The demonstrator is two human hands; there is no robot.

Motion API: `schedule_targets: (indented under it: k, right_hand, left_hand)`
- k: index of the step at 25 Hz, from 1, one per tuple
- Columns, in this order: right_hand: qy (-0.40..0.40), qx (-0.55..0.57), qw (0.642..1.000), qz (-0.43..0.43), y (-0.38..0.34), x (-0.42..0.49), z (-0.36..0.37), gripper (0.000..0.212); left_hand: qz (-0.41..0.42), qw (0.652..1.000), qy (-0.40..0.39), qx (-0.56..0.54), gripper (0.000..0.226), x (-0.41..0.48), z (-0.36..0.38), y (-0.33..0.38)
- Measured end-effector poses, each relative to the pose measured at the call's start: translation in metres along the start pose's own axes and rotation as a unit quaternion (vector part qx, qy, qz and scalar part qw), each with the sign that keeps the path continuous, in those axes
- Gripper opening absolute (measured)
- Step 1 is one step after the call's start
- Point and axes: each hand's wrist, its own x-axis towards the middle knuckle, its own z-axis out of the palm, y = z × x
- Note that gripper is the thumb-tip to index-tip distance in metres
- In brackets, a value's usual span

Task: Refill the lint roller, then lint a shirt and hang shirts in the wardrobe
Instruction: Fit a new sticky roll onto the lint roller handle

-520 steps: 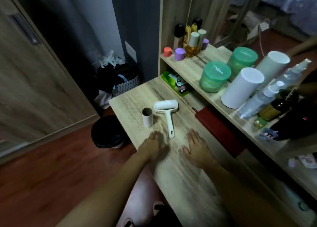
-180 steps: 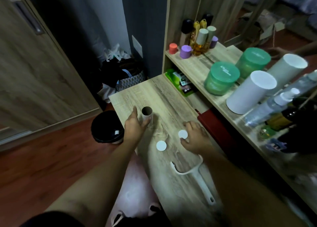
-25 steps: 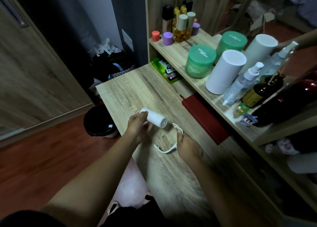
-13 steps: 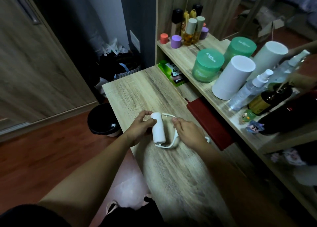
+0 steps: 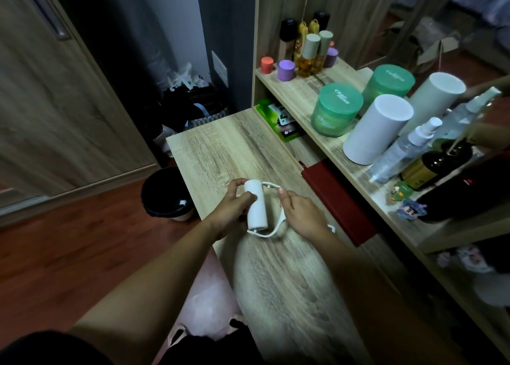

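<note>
A white refill roll (image 5: 256, 205) stands almost upright over the wooden table (image 5: 220, 154), gripped around its left side by my left hand (image 5: 234, 206). The white lint roller frame (image 5: 271, 230) curves around the roll's right side, one fork end near the top of the roll and the other at its bottom. My right hand (image 5: 299, 215) holds that frame, and the tip of the handle shows behind the wrist. No shirt or wardrobe interior is in view.
A black waste bin (image 5: 165, 196) sits on the floor left of the table. A red box (image 5: 338, 201) lies right of my hands. The raised shelf (image 5: 298, 88) carries green jars, white cylinders, spray bottles and small pots. A wooden wardrobe door (image 5: 55, 88) stands at left.
A second ago the roll lay tilted in my left hand, apart from the frame. It now stands upright between the fork ends, with both hands close together; little change in the last half second.
</note>
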Motion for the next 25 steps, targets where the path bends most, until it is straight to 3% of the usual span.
schedule_targets:
  k: [5, 10, 25]
  right_hand:
    - [0.017, 0.015, 0.999, 0.023, -0.009, 0.005, 0.003, 0.06]
    - [0.026, 0.009, 0.999, 0.047, -0.013, 0.007, 0.005, 0.058]
    - [0.045, 0.042, 0.995, 0.073, -0.017, 0.002, 0.014, 0.054]
  left_hand:
    - [0.046, 0.999, 0.017, 0.008, 0.074, -0.005, 0.015, -0.007]
    - [0.086, 0.993, 0.077, 0.02, 0.068, -0.005, 0.026, -0.007]
    - [0.074, 0.991, 0.075, 0.085, 0.071, -0.008, 0.023, -0.011]
